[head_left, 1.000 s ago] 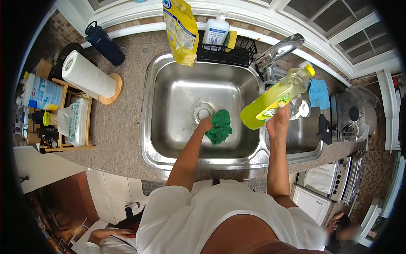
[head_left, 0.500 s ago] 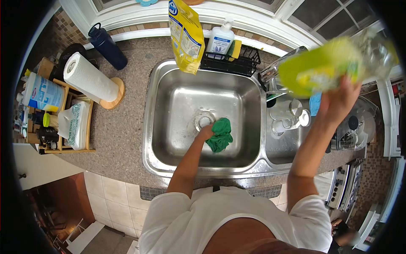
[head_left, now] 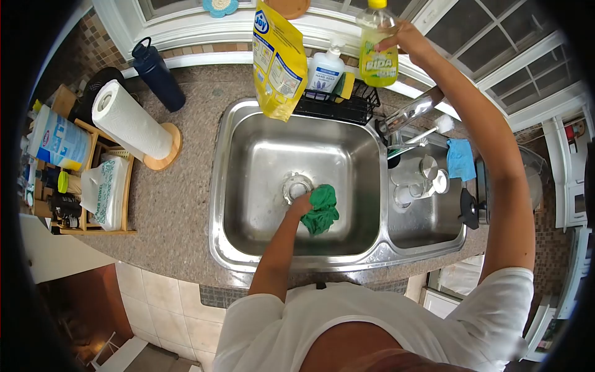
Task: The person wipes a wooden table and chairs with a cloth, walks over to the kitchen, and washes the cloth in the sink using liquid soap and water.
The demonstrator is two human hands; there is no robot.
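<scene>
My left hand (head_left: 301,206) is closed on a bunched green cloth (head_left: 323,209), low in the large basin of the steel sink (head_left: 260,180) and next to the drain (head_left: 297,188). At the back, beside the sink rack, my right hand (head_left: 403,38) grips a clear bottle of yellow-green dish soap (head_left: 378,57) round its upper part. The bottle has a yellow cap and stands upright. Left of it, a white hand soap pump bottle (head_left: 325,69) and a yellow-green sponge (head_left: 344,85) sit in the black rack (head_left: 331,110).
A yellow Joy pouch (head_left: 277,65) stands behind the sink. The faucet (head_left: 412,113) rises near my right forearm. Glassware (head_left: 416,186) and a blue cloth (head_left: 460,159) are at the small basin. Leftward stand a paper towel roll (head_left: 133,121) and a dark bottle (head_left: 158,74).
My right hand has swung the dish soap bottle from the right, where it was tilted and blurred, to upright behind the sink. My left hand and the green cloth have barely moved.
</scene>
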